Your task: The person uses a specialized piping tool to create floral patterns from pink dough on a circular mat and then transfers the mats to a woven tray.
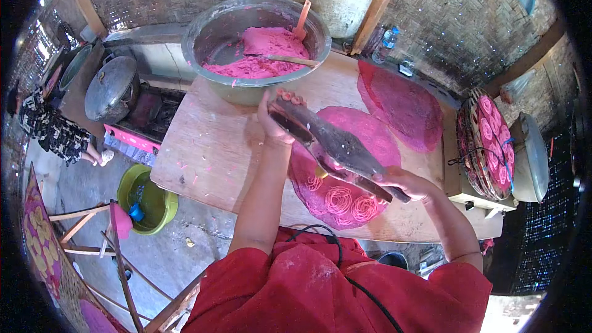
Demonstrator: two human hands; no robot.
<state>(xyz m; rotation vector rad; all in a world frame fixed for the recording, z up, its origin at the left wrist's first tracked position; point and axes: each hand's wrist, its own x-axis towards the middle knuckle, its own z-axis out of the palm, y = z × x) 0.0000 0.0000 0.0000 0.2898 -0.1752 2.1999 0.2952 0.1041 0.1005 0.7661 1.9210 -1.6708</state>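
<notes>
Both my hands grip a dark wooden dough press (339, 142) with two long handles, tilted above the table. My left hand (276, 117) is wrapped round its upper left end. Round the handles at the lower right end, my right hand (406, 184) is closed. Under the press lies a round pink mesh sheet (364, 124). On its near part are several coils of pink dough strands (338, 200), partly covered by the press. A large grey basin (200, 43) at the back holds pink dough (271, 46), an orange-handled spatula (302, 20) and a wooden stick (290, 60).
The wooden table (209, 142) also bears a second pink mesh sheet (401, 102). On the right, stacked round trays (468, 148) carry pink coils. A lidded pot (112, 89) sits on a stove at left; a green tub (166, 209) stands on the floor. Another person (52, 126) is far left.
</notes>
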